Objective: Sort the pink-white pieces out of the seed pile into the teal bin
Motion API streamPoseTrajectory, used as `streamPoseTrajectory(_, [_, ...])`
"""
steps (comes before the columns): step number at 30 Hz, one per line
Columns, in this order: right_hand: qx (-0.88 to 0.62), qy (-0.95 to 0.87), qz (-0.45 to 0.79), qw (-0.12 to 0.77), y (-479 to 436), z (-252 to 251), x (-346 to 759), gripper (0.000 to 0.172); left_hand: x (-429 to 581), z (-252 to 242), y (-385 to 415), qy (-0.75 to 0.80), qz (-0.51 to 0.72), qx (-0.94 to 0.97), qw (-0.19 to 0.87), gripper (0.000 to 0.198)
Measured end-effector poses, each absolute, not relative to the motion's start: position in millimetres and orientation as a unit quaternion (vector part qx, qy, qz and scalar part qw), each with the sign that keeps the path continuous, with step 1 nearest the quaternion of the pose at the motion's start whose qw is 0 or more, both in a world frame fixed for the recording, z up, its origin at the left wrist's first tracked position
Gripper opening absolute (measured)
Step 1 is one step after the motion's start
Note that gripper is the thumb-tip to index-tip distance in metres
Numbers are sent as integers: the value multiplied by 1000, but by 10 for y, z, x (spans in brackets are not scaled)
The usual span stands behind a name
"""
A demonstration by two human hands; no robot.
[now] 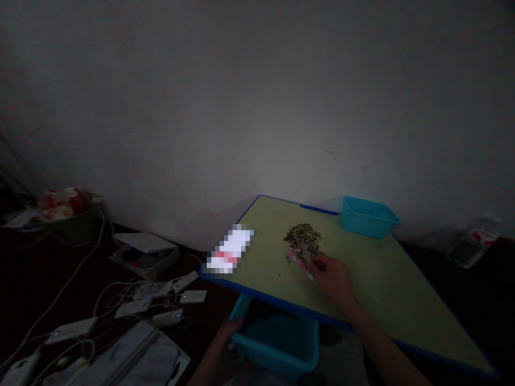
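Note:
A pile of small dark brown grains point(303, 236) lies spread on the pale yellow board with a blue edge point(362, 268). My right hand point(332, 279) is at the near side of the pile, its fingers closed on a thin pink-and-whitish piece point(298, 258); its exact kind is unclear in the dim light. Below the board's near edge, my left hand point(225, 338) grips the left rim of a turquoise plastic basin point(277, 356). Dark contents show at the far end inside that basin, too dim to make out.
Another turquoise basin point(368, 217) stands at the board's far right corner, by the wall. A lit, blurred-out phone point(229, 252) lies at the left corner. Cables, white power banks point(193, 296) and an open box point(145, 252) crowd the left side.

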State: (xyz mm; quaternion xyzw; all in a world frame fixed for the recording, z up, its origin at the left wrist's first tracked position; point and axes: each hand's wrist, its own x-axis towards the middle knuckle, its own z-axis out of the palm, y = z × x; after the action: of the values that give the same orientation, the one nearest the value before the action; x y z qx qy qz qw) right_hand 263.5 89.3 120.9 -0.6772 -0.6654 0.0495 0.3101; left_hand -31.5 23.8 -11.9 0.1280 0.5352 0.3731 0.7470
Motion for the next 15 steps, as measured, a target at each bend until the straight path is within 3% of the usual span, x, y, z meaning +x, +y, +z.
streamPoseTrajectory(15, [-655,-706,56,265,981,1258,2717,24,-343,-52,279,538,367,127,748,69])
